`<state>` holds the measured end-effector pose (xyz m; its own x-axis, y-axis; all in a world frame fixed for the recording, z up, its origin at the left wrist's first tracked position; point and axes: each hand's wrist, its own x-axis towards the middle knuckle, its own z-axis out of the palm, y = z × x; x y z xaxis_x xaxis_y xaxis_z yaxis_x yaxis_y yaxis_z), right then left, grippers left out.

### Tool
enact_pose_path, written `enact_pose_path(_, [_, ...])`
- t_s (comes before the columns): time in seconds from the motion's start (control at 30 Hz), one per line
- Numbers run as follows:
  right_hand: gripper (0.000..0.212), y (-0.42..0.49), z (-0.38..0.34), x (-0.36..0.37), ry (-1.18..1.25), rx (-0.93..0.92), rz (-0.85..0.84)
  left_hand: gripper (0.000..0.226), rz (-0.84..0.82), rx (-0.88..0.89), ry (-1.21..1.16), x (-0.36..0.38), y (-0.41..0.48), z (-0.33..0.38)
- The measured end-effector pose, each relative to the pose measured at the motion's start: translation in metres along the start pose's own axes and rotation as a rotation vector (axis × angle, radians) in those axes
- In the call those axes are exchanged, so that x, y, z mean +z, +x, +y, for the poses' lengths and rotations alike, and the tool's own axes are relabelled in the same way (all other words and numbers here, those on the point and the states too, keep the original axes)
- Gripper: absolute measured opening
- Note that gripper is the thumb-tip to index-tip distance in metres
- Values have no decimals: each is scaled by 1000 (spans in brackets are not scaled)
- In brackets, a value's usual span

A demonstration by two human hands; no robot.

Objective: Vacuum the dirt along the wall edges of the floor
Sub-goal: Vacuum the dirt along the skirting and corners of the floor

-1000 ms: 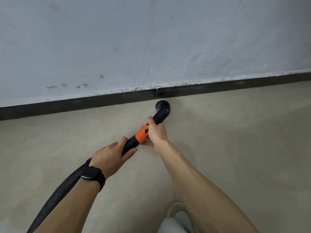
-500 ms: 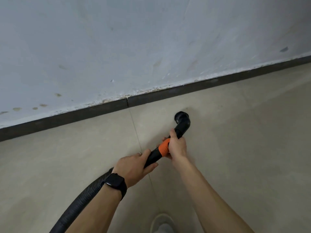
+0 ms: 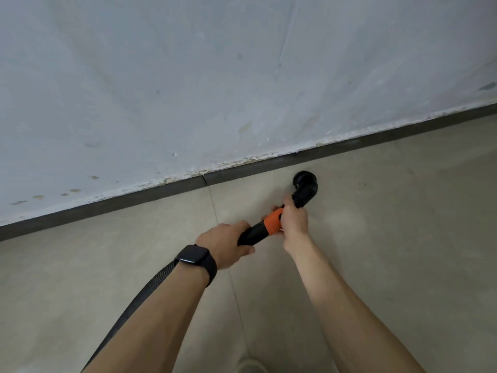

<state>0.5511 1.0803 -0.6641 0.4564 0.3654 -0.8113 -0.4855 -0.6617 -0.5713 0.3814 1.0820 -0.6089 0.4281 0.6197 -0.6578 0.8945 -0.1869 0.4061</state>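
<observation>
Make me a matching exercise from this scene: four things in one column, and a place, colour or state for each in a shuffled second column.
Column one:
1 nozzle
2 collar
3 watch
4 tube

Column two:
a on the left wrist
b orange
c close to the skirting
d gripped by the left hand

Pairs: 1-c, 2-b, 3-a, 4-d

Arms outstretched; left hand (image 3: 224, 244), right hand (image 3: 294, 220) both gripping wand (image 3: 254, 233).
</observation>
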Motion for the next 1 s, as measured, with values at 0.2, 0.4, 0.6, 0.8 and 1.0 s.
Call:
enact_pose_path(0.2, [34, -1, -22, 8, 24, 23, -66, 41, 26, -34, -5, -13, 9, 4])
enact_pose_path(0.4, [31, -13, -30, 23, 17, 98, -136, 40, 20, -80, 46, -26, 4, -4])
enact_pose_path(0.6, [26, -39, -31, 25, 3, 254, -220, 47, -153, -162, 129, -51, -7, -10])
enact_pose_path(0.8, [26, -36, -39, -6, -70, 232, -199, 52, -372, -119, 141, -72, 4, 24])
enact_pose_path(1.0, [36, -33, -43, -56, -166, 109, -109, 49, -527, 8, 158, -55, 18, 70])
